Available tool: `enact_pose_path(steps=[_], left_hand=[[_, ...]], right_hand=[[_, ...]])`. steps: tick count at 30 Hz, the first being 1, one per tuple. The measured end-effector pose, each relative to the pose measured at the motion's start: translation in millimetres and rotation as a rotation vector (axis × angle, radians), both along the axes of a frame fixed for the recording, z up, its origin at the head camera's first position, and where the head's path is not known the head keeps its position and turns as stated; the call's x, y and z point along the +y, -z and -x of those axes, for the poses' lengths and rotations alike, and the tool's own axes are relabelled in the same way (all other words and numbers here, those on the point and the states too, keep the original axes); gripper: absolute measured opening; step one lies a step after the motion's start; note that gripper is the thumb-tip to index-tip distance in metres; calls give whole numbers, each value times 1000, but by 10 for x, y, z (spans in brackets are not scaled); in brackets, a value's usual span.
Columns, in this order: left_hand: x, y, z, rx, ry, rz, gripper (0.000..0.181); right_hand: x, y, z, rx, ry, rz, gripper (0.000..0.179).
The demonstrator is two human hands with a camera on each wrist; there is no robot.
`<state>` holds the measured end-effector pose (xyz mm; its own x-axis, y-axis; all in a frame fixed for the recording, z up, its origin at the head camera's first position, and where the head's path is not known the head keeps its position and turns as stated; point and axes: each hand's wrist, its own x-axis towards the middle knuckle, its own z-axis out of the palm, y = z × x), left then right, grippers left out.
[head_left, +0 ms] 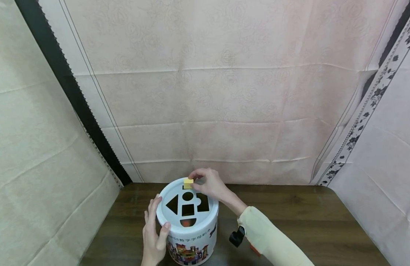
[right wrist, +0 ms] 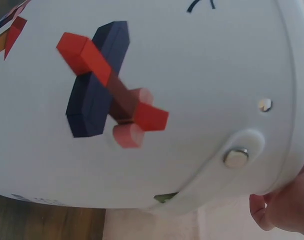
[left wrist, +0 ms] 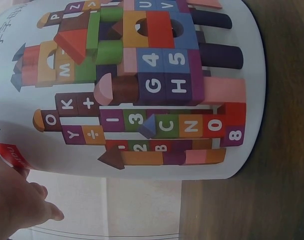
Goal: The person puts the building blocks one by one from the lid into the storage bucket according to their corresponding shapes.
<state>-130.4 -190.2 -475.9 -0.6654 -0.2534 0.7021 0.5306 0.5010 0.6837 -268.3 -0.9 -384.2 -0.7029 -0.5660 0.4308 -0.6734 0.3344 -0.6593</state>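
A white bucket [head_left: 191, 240] printed with colourful toy blocks stands on the table. Its pale blue-white lid [head_left: 162, 210] has several shaped holes, among them a triangle, a circle and a square. My right hand [head_left: 209, 183] pinches a small yellow block [head_left: 188, 183] over the slot at the lid's far edge; the block partly covers that slot. Against the bucket's left side rests my left hand [head_left: 154, 234], its thumb and fingers spread along the rim. Only part of the left hand [left wrist: 17, 205] and of the right hand [right wrist: 289, 207] shows in the wrist views, and neither shows the yellow block.
The brown wooden table [head_left: 291, 221] ends at a pale cloth backdrop [head_left: 224, 147]. A red item [head_left: 254, 250] lies partly hidden beside the right sleeve [head_left: 271, 236]. Something reddish shows through the lid's nearest hole. A metal rivet [right wrist: 236, 157] fixes the bucket's handle.
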Motion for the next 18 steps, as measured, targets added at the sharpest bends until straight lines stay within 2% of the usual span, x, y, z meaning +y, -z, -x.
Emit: enact_pose_path(steps=[4, 10, 18], left_hand=[[-13, 6, 1, 0, 9, 0, 63], [-10, 2, 13, 13, 14, -1, 65], [-11, 20, 8, -3, 7, -5, 65]], right_hand=[[66, 23, 6, -18, -11, 11, 20], [350, 62, 32, 0, -7, 75, 19], [894, 310, 63, -28, 32, 83, 21]])
